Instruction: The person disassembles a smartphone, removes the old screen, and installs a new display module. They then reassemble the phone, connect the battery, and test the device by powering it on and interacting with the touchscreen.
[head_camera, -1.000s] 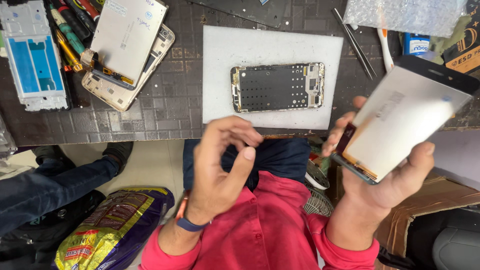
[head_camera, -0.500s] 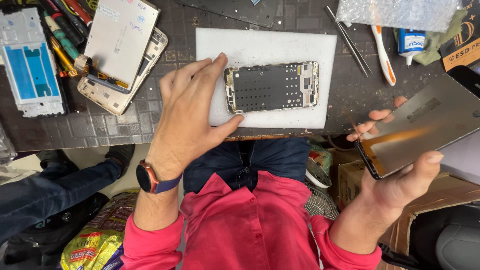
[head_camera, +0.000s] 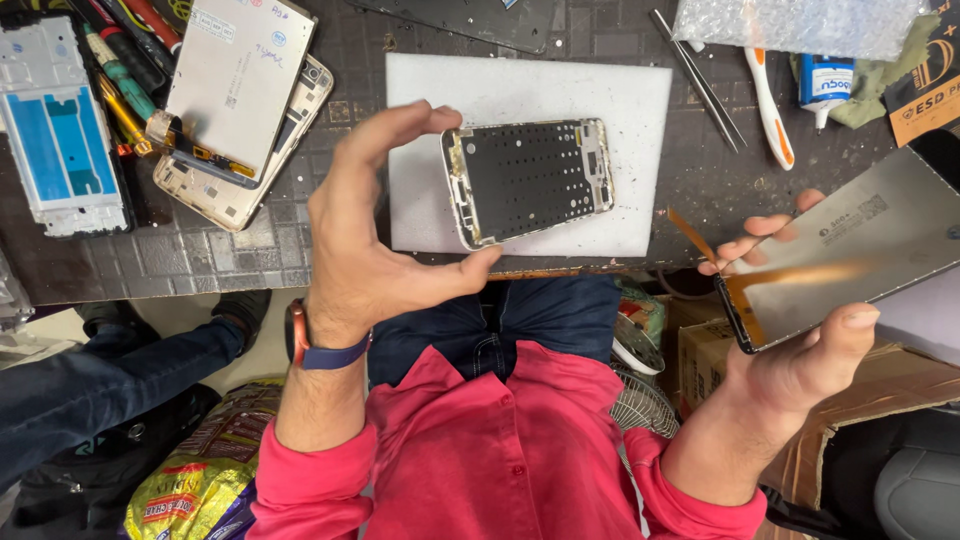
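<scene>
To the left of the white mat (head_camera: 640, 90), well apart from it, lies a blue-and-white frame part (head_camera: 55, 140); nearer the mat, a display panel (head_camera: 235, 85) rests face down on a gold phone housing (head_camera: 245, 185). None of these are in your hands.

Your left hand (head_camera: 365, 245) is at the mat's left edge. Thumb and forefinger are spread wide and bracket the short end of the phone frame (head_camera: 528, 180), which lies flat near the middle of the mat. The thumb tip touches its lower left corner; whether the forefinger touches the upper corner cannot be told.

To the right of the mat, clear of the bench edge, your right hand (head_camera: 800, 345) holds the replacement screen (head_camera: 850, 255) tilted, pinched by its edges, with an orange flex ribbon (head_camera: 690, 235) projecting towards the mat.

Judged from this, the step in hand is securing the frame before the screen is fitted. The next move calls for a firm grip on the frame, then routing the ribbon first, without creasing it.
</scene>
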